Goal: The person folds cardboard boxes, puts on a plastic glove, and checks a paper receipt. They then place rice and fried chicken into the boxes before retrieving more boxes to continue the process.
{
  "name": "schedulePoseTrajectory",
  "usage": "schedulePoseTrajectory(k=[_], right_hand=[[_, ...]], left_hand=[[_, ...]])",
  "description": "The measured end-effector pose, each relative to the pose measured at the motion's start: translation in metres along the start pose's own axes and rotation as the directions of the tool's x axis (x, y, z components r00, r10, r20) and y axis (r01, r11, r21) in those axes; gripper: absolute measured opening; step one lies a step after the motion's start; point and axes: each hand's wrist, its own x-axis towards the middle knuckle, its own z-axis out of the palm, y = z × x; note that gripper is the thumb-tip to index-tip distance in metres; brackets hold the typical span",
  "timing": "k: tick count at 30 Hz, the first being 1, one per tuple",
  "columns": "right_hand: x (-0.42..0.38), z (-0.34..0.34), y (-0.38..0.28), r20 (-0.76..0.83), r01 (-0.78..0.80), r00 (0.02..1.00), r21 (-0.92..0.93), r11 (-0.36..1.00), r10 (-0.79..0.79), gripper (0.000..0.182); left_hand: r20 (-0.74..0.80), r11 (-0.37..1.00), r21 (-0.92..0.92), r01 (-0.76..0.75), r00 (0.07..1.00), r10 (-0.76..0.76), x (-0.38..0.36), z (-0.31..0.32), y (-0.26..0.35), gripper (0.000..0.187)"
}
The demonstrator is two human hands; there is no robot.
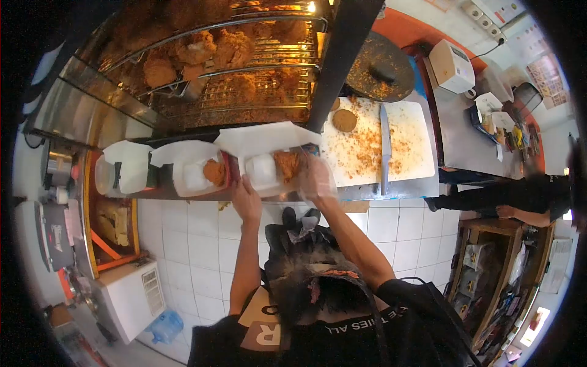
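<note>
An open paper takeaway box [269, 136] stands on the counter, with white rice [262, 169] and a piece of fried chicken [287, 164] inside. My left hand [247, 200] grips its left side near the front corner. At the box's right side is my right hand [318, 178], beside the chicken and wrapped in what looks like a clear plastic glove. Motion blurs its fingers. Left of these, a second open box [189, 158] has rice and a smaller fried piece [214, 172]. Further left is another white box [136, 165].
A heated glass cabinet [244, 92] with fried chicken on racks rises behind the boxes. To the right, a crumb-covered cutting board [409, 153] bears a large knife [384, 150] and a round patty [345, 120]. Another person [520, 196] stands at the far right.
</note>
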Motion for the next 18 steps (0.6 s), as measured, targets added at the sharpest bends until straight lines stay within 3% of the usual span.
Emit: schedulePoseTrajectory(k=[3,4,6,9,12,14,15,16,18], right_hand=[[-0.050,-0.031,0.004,-0.090,0.026,0.996,0.148,0.989,-0.013,0.031],[-0.069,-0.051,0.011,-0.022,0.052,0.998,0.092,0.994,-0.050,0.037],[-0.082,-0.121,-0.013,0.237,-0.288,0.941,0.176,0.941,0.244,0.043],[-0.126,-0.165,0.022,0.091,-0.355,0.935,0.235,0.905,0.343,0.047],[-0.154,-0.182,0.093,-0.006,-0.405,0.902,0.328,0.853,0.431,0.048],[-0.156,-0.229,0.123,-0.085,-0.410,0.881,0.350,0.842,0.465,0.047],[-0.149,-0.261,0.143,-0.089,-0.525,0.818,0.289,0.800,0.568,0.038],[-0.144,-0.291,0.169,-0.099,-0.634,0.740,0.227,0.740,0.665,0.043],[-0.142,-0.341,0.244,-0.180,-0.655,0.682,0.283,0.701,0.709,0.040]], left_hand=[[-0.062,0.990,-0.066,-0.122,0.991,0.118,-0.047,-0.029,0.013,0.036],[-0.095,0.976,-0.075,-0.203,0.976,0.195,-0.064,-0.031,0.013,0.028],[0.044,0.971,-0.134,-0.195,0.978,0.203,-0.087,-0.066,0.071,0.026],[0.274,0.966,-0.198,-0.165,0.937,0.216,-0.111,-0.077,0.144,0.025],[0.324,0.950,-0.190,-0.247,0.898,0.299,-0.128,-0.029,0.178,0.025],[0.360,0.936,-0.234,-0.262,0.871,0.334,-0.137,0.007,0.223,0.026],[0.367,0.912,-0.275,-0.304,0.844,0.392,-0.144,0.034,0.252,0.025],[0.374,0.886,-0.315,-0.340,0.813,0.446,-0.151,0.061,0.282,0.024],[0.369,0.821,-0.364,-0.440,0.741,0.561,-0.167,0.132,0.341,0.024]])
